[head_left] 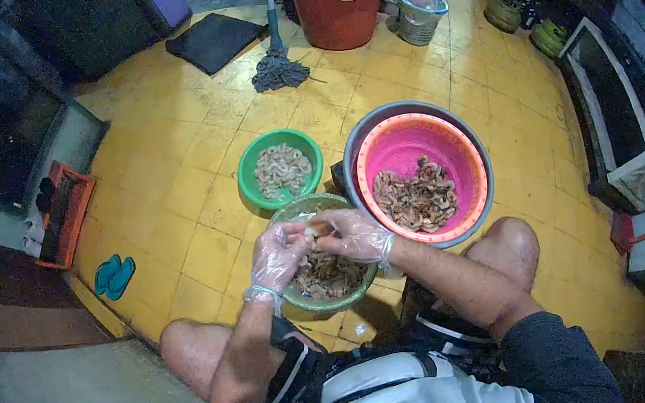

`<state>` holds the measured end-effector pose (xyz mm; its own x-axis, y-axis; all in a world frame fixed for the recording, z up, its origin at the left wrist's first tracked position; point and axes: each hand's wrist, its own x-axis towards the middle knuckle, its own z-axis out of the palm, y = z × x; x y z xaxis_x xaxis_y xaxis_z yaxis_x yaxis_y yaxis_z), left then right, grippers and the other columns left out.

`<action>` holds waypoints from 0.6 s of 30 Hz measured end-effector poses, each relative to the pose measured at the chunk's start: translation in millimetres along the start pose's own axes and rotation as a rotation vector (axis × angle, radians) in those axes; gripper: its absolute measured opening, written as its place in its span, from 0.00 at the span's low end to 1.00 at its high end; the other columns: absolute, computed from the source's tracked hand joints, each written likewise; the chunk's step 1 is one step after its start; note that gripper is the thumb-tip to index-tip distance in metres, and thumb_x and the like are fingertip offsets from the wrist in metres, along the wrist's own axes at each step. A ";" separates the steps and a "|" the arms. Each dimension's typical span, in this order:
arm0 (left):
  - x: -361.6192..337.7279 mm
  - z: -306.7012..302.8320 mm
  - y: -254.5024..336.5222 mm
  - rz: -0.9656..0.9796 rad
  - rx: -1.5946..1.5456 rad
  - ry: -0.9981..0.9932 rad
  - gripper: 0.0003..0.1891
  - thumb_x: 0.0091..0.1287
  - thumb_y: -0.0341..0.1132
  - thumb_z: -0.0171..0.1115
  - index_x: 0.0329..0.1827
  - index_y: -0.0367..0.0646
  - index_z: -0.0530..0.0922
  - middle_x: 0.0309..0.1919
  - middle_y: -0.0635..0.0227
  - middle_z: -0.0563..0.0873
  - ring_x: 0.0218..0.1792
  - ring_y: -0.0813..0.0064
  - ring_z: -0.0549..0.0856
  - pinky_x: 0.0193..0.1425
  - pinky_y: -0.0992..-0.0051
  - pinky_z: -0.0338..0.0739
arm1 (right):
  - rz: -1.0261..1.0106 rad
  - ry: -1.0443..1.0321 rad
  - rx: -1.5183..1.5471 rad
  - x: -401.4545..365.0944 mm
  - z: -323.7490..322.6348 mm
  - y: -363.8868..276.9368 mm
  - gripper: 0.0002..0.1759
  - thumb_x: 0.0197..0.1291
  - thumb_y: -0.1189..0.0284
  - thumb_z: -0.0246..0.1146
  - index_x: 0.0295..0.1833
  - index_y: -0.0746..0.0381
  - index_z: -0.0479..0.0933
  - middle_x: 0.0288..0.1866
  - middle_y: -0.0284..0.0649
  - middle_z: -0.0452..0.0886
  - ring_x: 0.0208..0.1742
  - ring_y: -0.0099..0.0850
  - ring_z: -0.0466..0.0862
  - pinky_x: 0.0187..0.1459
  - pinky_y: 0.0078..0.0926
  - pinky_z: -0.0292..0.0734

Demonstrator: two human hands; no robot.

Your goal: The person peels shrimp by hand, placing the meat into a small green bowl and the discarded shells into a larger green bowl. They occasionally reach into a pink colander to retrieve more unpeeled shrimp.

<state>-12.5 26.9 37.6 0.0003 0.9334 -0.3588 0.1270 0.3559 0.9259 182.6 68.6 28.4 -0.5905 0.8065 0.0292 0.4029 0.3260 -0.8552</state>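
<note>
Both hands wear clear plastic gloves and meet above a green speckled bowl (324, 305) of brownish shells and scraps. Between the fingertips is a small pale and brown shrimp (315, 230). My left hand (278, 251) pinches its pale end. From the right, my right hand (351, 235) grips the brown part. Just beyond, a bright green bowl (249, 182) holds pale peeled shrimp (282, 169). To the right, a pink colander (460, 144) with an orange rim sits inside a grey basin (347, 141) and contains brownish unpeeled shrimp (416, 194).
A mop (280, 70), a dark mat (217, 42), a red tub (337, 11) with a blue lid and a small bucket (422, 17) stand farther back. Green slippers (114, 277) and an orange rack (72, 212) are at left, a white-framed cabinet (615, 108) at right.
</note>
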 end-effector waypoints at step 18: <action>43.8 -1.4 12.2 0.144 -0.185 0.290 0.14 0.70 0.30 0.64 0.55 0.36 0.77 0.40 0.69 0.83 0.39 0.81 0.81 0.39 0.78 0.77 | 0.476 -0.302 -0.440 65.6 -189.8 140.9 0.10 0.52 0.69 0.63 0.32 0.65 0.84 0.28 0.49 0.85 0.27 0.37 0.85 0.28 0.40 0.79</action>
<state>-12.4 72.2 33.4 -0.2795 0.9393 -0.1992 -0.0354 0.1972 0.9797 333.4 261.1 8.0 -0.4228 0.7596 -0.4942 0.8721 0.1929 -0.4497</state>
